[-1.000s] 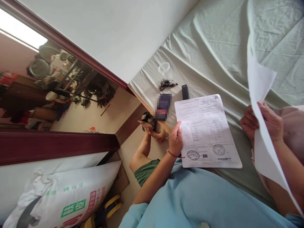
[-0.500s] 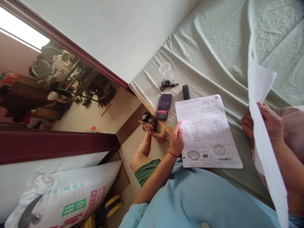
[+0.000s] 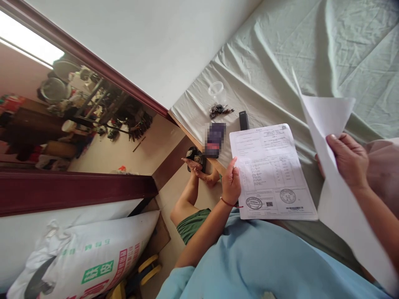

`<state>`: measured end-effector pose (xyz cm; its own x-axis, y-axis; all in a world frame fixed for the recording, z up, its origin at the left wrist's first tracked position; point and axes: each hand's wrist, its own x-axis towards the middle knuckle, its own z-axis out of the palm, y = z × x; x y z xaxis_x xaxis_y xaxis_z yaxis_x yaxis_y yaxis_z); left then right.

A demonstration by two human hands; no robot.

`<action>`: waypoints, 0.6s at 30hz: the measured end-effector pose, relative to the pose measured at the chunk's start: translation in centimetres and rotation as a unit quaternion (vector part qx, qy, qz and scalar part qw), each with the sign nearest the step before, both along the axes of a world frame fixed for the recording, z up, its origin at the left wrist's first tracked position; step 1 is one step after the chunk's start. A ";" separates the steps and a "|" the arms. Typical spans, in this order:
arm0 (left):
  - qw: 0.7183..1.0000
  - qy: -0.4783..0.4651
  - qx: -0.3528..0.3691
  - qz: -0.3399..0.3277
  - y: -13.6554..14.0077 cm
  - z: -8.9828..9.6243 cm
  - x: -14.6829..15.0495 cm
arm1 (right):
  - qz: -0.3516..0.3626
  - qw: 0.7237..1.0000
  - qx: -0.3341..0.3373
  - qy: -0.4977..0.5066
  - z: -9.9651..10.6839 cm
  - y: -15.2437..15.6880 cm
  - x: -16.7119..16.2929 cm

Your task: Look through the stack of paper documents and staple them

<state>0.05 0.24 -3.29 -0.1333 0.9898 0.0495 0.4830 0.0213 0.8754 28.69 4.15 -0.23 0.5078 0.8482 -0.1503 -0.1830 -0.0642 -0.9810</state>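
Observation:
My left hand [image 3: 231, 182] grips the left edge of a stack of printed papers [image 3: 271, 170], thumb on top and fingers underneath. The top page carries text, two round or oval stamps and a barcode. To the right, my right hand [image 3: 347, 155] pinches a loose sheet of paper [image 3: 336, 199] between thumb and fingers. This sheet is bent and raised, its blank side towards me, and its edge lies close to the right side of the stack. Part of the right hand's fingers is hidden behind the sheet.
On the pale green bed sheet [image 3: 280, 74] lie a phone [image 3: 215, 141], a small black object [image 3: 243, 121], keys [image 3: 220, 110] and a clear plastic cup [image 3: 216, 89]. A full white sack [image 3: 93, 257] leans at lower left, near a doorway to a cluttered room.
The right hand has turned the loose sheet so it faces me more and its edge has come left, nearer the stack. The left hand and the stack stay put.

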 end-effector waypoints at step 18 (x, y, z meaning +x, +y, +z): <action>0.986 -0.147 -0.072 -0.015 0.1 0.2 -0.2 | 0.124 0.935 -0.017 -0.332 -2.7 -0.7 -1.0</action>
<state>-0.11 0.33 -3.11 -0.0922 0.9873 -0.1291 0.2105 0.1461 0.9666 27.71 3.43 -2.97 0.2867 0.9528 0.0995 0.4903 -0.0567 -0.8697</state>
